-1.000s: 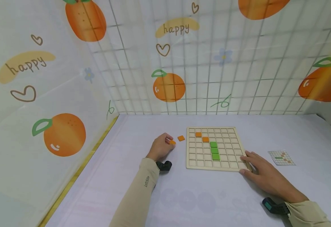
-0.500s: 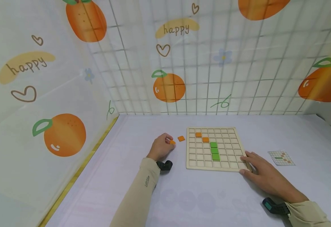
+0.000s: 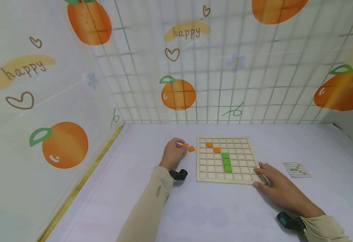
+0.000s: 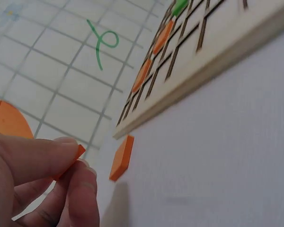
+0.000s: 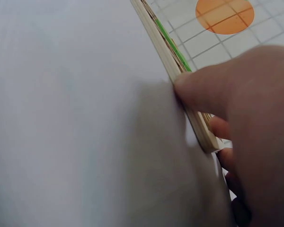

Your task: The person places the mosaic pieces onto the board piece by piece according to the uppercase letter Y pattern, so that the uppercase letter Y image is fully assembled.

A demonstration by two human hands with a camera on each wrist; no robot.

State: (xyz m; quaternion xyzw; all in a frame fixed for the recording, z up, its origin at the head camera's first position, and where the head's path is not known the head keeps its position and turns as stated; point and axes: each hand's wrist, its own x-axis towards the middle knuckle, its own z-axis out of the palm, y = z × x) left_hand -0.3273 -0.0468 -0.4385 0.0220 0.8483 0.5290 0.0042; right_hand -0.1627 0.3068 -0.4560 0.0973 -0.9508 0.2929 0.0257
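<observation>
My left hand (image 3: 174, 155) pinches a small orange square tile (image 4: 79, 151) between thumb and fingertips, left of the board. A second orange tile (image 3: 191, 148) lies flat on the table just beside those fingertips. The square wooden grid board (image 3: 243, 158) carries two orange tiles (image 3: 217, 150) in a diagonal step, followed by a column of three green tiles (image 3: 226, 162). At the board's near right corner, my right hand (image 3: 280, 188) holds it, the thumb on the near edge and fingers over the right side. In the right wrist view the thumb presses against the board's edge (image 5: 156, 42).
A small printed pattern card (image 3: 296, 169) with a coloured grid lies right of the board, past my right hand. A white cloth covers the table (image 3: 218, 205). Behind stands a curtain (image 3: 212, 84) printed with oranges, and a yellow strip (image 3: 82, 183) runs along the left edge.
My left hand has moved away from me and slightly right with its orange tile, now close by the loose tile. My right hand stays at the board corner. The head view has shifted slightly.
</observation>
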